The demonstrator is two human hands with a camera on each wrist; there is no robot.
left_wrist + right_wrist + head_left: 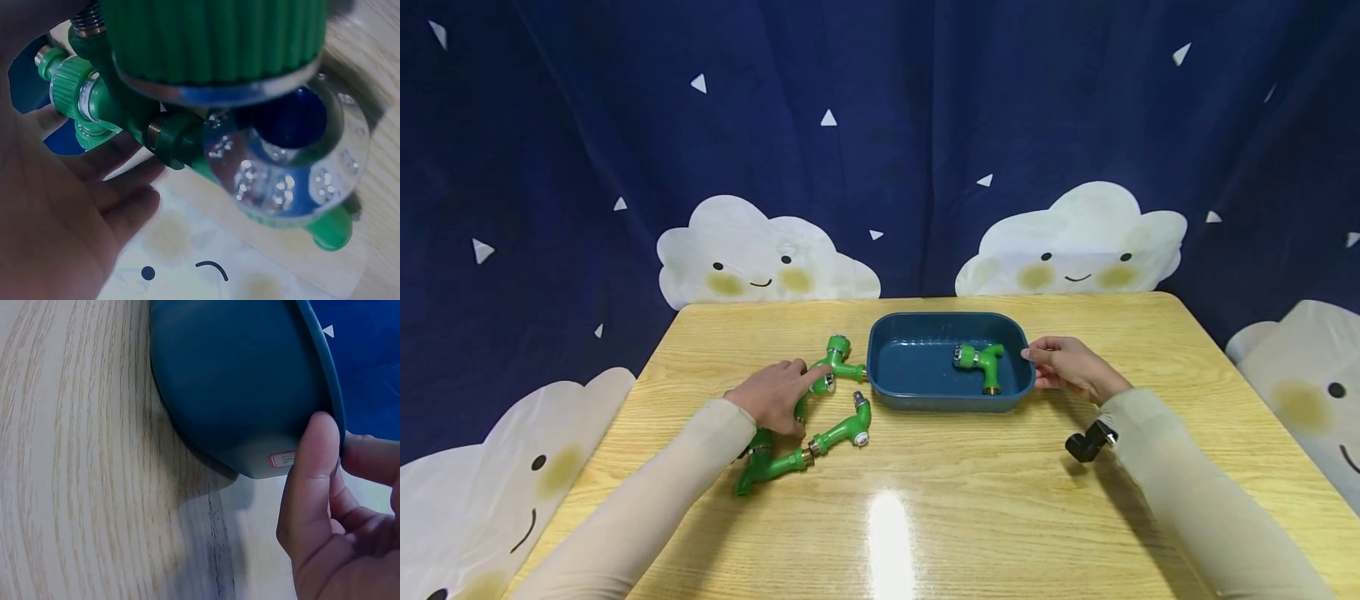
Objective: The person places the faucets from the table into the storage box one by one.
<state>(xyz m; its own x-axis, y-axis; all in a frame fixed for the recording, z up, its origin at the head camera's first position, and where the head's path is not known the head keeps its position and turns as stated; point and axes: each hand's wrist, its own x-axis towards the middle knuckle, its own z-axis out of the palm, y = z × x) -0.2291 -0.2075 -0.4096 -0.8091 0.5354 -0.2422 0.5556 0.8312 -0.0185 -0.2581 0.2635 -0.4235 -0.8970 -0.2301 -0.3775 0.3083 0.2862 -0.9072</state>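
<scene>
Green taps (pixel 842 431) lie on the wooden table (pixel 985 508), left of the blue basin (pixel 951 403); the left hand (pixel 772 394) is over them, thumb and forefinger wide apart. The right hand (pixel 1070 367) pinches the basin's rim; another tap (pixel 990 367) lies inside.

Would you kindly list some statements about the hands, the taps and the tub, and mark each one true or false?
1. The right hand pinches the blue tub by its rim. True.
2. Three green taps lie inside the tub. False: only one green tap lies there.
3. The left hand is at the loose green taps. True.
4. In the head view, the tub is left of the loose taps. False: it is right of them.
</scene>
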